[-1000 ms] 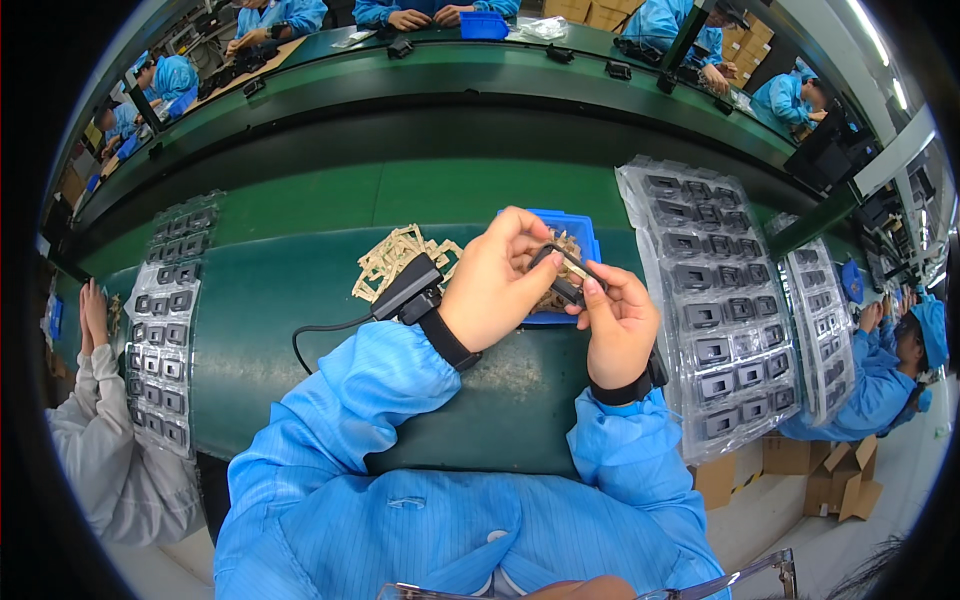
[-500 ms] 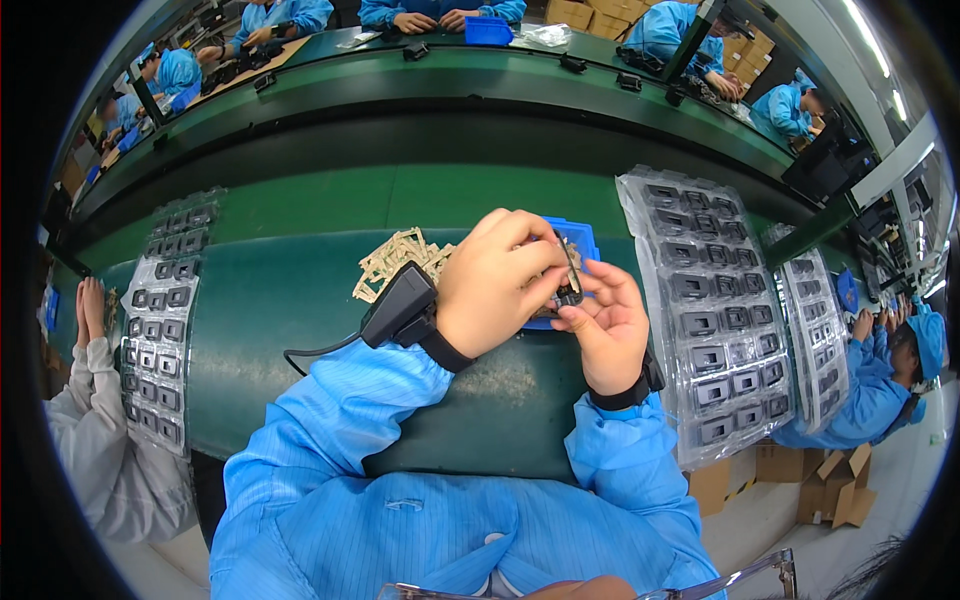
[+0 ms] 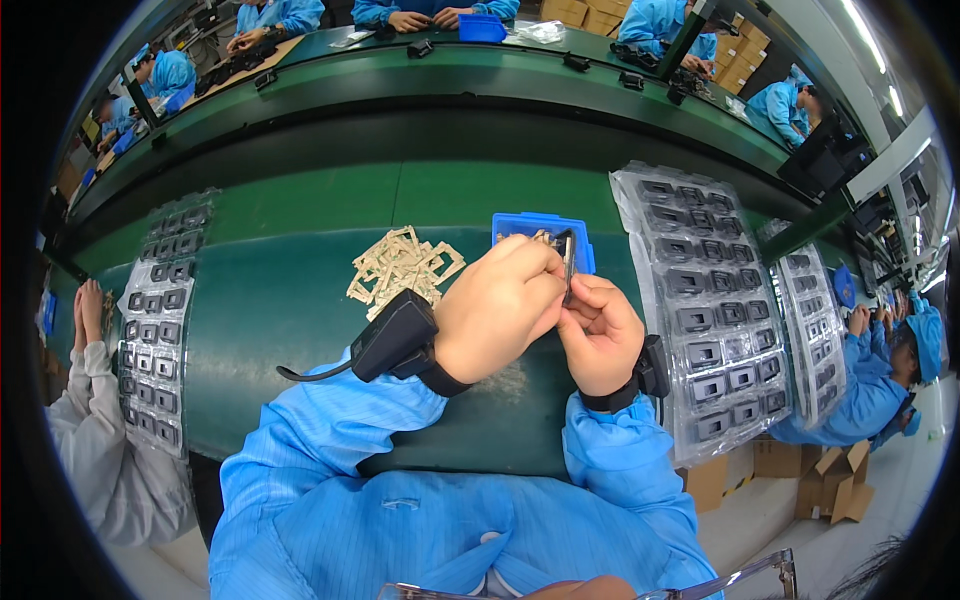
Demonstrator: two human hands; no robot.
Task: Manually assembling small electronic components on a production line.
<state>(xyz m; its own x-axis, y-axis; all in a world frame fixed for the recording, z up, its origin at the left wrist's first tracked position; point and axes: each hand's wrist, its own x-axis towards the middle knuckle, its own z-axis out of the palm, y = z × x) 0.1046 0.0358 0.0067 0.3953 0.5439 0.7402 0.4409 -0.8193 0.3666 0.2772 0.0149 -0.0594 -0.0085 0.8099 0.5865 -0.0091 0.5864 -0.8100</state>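
The right hand (image 3: 602, 340) pinches a black plastic frame (image 3: 570, 258) ahead of its thumb; the left hand (image 3: 503, 302) curls alongside, grip hidden.

- A factory assembly workshop.
- Long green benches (image 3: 235, 340), near and far.
- Blue-coated people (image 3: 285, 15) at the far bench and right.
- Trays (image 3: 645, 240) of matching dark parts (image 3: 704, 353), left and right.
- Stacked cardboard boxes (image 3: 746, 60), far right.

The fingers (image 3: 545, 262) partly hide the black piece (image 3: 570, 255) and the blue bin (image 3: 535, 220).
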